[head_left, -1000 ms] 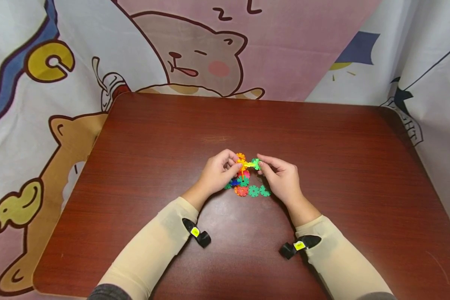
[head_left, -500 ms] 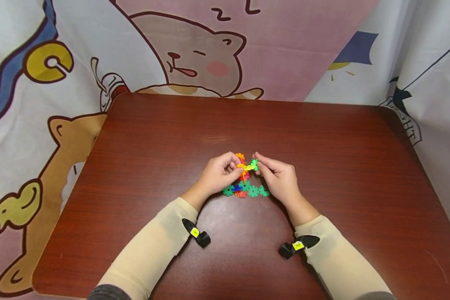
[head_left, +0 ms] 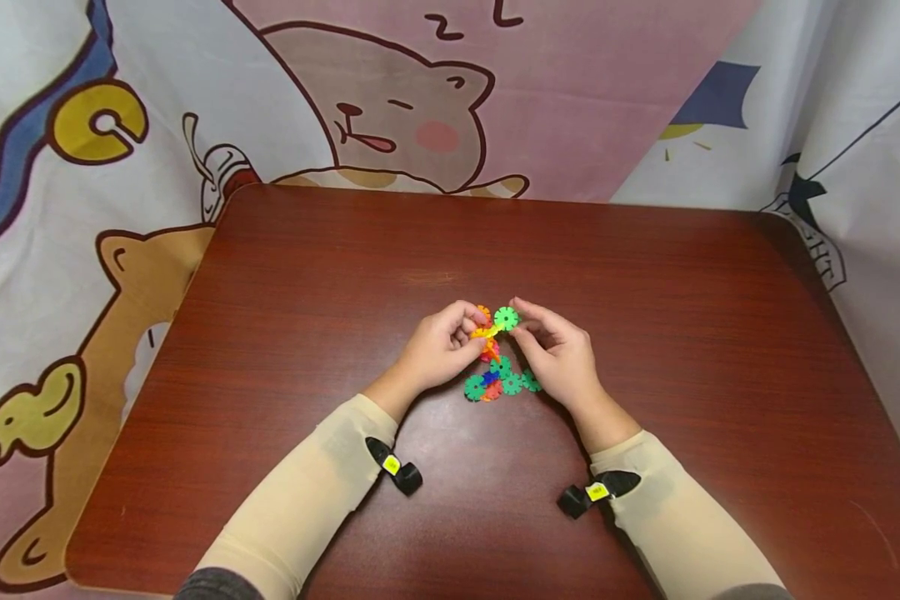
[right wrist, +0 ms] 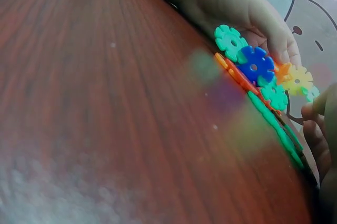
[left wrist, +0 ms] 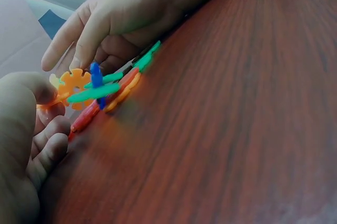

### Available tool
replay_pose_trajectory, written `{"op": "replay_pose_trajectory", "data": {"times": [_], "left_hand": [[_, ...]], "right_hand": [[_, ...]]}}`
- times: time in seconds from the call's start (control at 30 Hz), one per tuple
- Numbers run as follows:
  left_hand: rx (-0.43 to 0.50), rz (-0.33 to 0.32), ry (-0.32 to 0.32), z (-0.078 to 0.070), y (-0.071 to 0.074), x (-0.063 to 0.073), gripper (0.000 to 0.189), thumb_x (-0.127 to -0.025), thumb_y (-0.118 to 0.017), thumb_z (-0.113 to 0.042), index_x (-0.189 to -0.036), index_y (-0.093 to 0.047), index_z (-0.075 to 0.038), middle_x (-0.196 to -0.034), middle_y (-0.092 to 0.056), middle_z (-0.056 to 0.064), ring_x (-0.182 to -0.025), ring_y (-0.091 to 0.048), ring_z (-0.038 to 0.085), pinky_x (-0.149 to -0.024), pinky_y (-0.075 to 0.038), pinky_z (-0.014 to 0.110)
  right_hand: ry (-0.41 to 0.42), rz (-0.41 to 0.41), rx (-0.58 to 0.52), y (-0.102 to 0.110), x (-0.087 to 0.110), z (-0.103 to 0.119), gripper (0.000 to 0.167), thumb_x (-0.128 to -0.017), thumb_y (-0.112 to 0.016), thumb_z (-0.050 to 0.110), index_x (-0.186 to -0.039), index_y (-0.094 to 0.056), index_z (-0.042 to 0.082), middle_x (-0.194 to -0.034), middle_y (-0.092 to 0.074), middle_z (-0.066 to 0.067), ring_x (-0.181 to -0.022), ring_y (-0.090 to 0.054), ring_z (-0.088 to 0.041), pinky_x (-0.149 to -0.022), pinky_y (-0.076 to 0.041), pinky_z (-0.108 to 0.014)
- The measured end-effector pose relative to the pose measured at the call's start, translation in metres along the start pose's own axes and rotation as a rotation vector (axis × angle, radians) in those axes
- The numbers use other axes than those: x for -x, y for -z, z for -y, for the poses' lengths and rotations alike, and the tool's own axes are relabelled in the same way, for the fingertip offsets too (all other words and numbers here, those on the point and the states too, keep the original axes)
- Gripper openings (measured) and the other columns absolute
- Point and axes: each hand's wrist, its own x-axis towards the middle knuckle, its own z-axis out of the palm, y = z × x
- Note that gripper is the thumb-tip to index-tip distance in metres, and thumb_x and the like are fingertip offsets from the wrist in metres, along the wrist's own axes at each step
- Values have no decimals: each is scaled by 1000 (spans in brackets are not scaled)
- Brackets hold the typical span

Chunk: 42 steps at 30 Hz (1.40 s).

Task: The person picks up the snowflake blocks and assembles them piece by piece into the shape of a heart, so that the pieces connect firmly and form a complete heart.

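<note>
A linked build of plastic snowflake discs sits between my hands. My left hand [head_left: 450, 343] pinches an orange snowflake disc [left wrist: 62, 97] in its upper part. From there a yellow disc [right wrist: 299, 79] leads to a green snowflake disc [head_left: 506, 318], which faces up. My right hand [head_left: 558, 346] has thumb and index finger spread apart, their tips right at this green disc's edge. Below are a blue disc [right wrist: 254, 67] standing on edge, a green disc [head_left: 475, 387] beside it, and a red disc [head_left: 492, 390]. More green discs [head_left: 512, 383] run toward my right hand.
The brown tabletop [head_left: 330, 258] extends around the build. Behind it hangs a cartoon-printed cloth [head_left: 570, 100]. Each sleeved forearm carries a black wrist camera: one on the left [head_left: 407, 478], one on the right [head_left: 573, 502].
The green disc at the yellow one has risen and turned to face up. My right thumb and index finger have spread apart. The lower discs have shifted right and turned; my left hand keeps its pinch.
</note>
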Motion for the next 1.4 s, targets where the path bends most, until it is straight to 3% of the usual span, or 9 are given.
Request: {"op": "replay_pose_trajectory", "data": {"times": [0.1,0.23,0.4,0.5,0.6,0.7,0.9,1.07,1.4], "left_hand": [[4,4,-9,0,0,0,32,-91,-75,-7,-121,-66,-3,-89,-69,3,-71,-62,12,-68,-55,25],[6,14,-12,0,0,0,37,-93,-75,-10,-127,-65,-3,-87,-68,2,-71,-63,12,-68,-55,25],[-26,29,-18,2,0,0,27,-96,-76,-15,-120,-71,-5,-85,-68,-1,-73,-62,11,-69,-54,25],[-53,33,-35,2,0,-1,21,-96,-76,-15,-114,-74,-5,-84,-68,-2,-73,-62,10,-69,-54,24],[-69,29,-44,1,0,-1,19,-95,-78,-14,-111,-74,-5,-85,-67,-1,-74,-62,11,-69,-53,24],[-78,32,-46,0,0,-1,22,-94,-81,-17,-110,-72,-5,-86,-67,-1,-73,-62,10,-67,-53,24],[-167,68,-82,2,-1,-1,33,-92,-85,-22,-118,-71,-7,-89,-69,-2,-72,-62,5,-67,-54,21],[-214,85,-113,1,-1,-1,39,-91,-86,-23,-124,-72,-8,-96,-71,0,-75,-61,7,-69,-53,21],[-166,90,-81,1,0,-2,39,-90,-76,-12,-128,-70,-8,-105,-75,2,-81,-64,9,-69,-54,24]], "right_hand": [[13,36,0,1,2,-12,45,-87,-76,-20,-130,-72,-6,-109,-78,-20,-79,-72,-34,-76,-56,-15],[63,85,29,2,4,-18,47,-88,-77,-16,-132,-74,0,-116,-78,-15,-92,-72,-27,-84,-55,-17],[111,136,54,3,4,-17,47,-89,-77,-14,-133,-74,2,-126,-76,-13,-113,-70,-26,-99,-53,-21],[104,107,131,3,3,-14,43,-90,-77,-12,-130,-76,4,-122,-77,-10,-113,-69,-26,-101,-51,-20],[68,7,244,4,1,-15,33,-90,-77,-7,-121,-80,6,-115,-79,-7,-109,-68,-28,-96,-52,-24],[25,-46,335,6,0,-18,27,-90,-77,-3,-115,-80,5,-114,-78,-10,-109,-64,-35,-97,-48,-39],[-131,125,534,6,0,-15,40,-96,-77,16,-134,-73,6,-143,-61,-19,-129,-43,-47,-108,-30,-67],[-207,207,617,6,0,-11,43,-100,-74,23,-140,-71,7,-153,-52,-20,-136,-36,-48,-110,-27,-69],[-219,163,593,5,0,-13,36,-95,-75,18,-130,-76,9,-151,-55,-19,-135,-39,-48,-111,-28,-68]]}}
